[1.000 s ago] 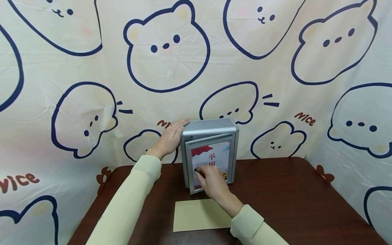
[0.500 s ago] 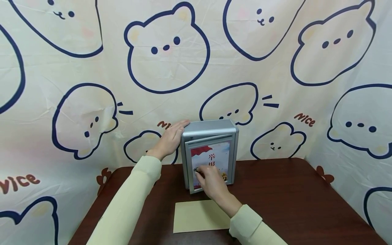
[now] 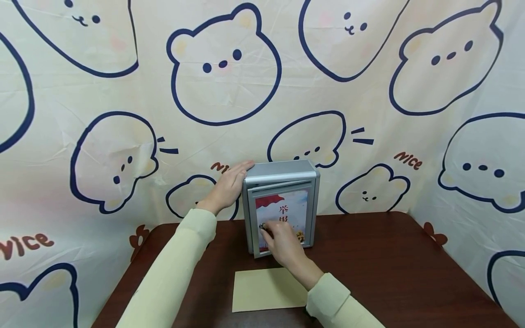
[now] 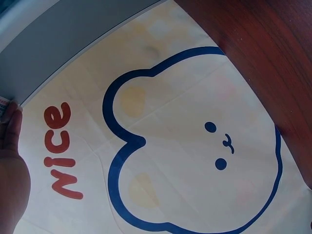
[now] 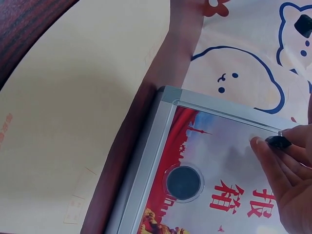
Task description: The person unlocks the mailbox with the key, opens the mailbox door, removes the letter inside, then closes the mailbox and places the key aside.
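A silver metal box (image 3: 283, 168) stands upright near the table's back edge. Its framed front door (image 3: 302, 205), carrying a red and pale blue printed poster, is slightly ajar, with a gap at the top and left. My left hand (image 3: 227, 186) rests along the box's upper left edge, fingers stretched toward the top. At the door's left edge, my right hand (image 3: 287, 243) pinches a small black-headed key (image 5: 278, 142) between thumb and forefinger. The right wrist view also shows a round dark window (image 5: 183, 183) in the poster. The fingers partly cover the key.
A pale yellow envelope (image 3: 262, 291) lies flat on the dark red-brown table (image 3: 369, 264) before the box, partly under my right forearm. A small black object peeks out by the right cuff. Behind the table hangs a cream cloth (image 3: 221, 95) with cartoon bears.
The door has swung slightly inward toward the box, with my right hand staying on the key. My left hand keeps its place on the box.
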### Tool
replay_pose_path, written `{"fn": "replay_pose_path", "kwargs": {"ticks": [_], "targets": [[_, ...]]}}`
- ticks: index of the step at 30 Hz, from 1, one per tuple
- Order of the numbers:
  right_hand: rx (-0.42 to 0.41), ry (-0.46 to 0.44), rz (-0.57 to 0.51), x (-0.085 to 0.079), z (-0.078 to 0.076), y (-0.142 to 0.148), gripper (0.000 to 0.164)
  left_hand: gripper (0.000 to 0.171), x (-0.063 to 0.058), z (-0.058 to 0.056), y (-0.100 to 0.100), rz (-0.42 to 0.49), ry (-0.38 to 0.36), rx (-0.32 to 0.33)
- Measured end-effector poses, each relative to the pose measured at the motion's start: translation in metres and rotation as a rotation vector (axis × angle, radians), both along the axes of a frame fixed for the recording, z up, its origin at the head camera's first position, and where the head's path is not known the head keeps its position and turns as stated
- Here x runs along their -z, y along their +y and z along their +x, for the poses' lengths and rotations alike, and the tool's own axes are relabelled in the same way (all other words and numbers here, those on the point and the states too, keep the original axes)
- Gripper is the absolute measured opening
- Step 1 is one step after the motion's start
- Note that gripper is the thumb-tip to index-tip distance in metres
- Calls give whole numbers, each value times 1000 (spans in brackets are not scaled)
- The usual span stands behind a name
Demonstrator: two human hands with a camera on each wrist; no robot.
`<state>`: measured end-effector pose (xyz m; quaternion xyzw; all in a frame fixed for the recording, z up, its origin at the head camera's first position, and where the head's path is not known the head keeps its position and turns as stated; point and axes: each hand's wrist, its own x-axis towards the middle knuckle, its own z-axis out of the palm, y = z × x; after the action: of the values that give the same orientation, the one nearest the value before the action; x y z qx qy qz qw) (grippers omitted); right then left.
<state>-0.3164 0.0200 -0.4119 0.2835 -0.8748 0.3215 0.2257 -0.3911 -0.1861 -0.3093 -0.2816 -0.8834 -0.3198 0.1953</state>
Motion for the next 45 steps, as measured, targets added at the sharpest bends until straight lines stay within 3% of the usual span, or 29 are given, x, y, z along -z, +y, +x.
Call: {"fn": "replay_pose_path", "kwargs": {"ticks": [33, 45], "targets": [[28, -3, 19, 2, -13, -7, 16, 54, 0, -1, 0, -7, 14, 1], [27, 22, 40, 5, -13, -8, 6, 53, 0, -1, 0, 7, -1, -5]]}}
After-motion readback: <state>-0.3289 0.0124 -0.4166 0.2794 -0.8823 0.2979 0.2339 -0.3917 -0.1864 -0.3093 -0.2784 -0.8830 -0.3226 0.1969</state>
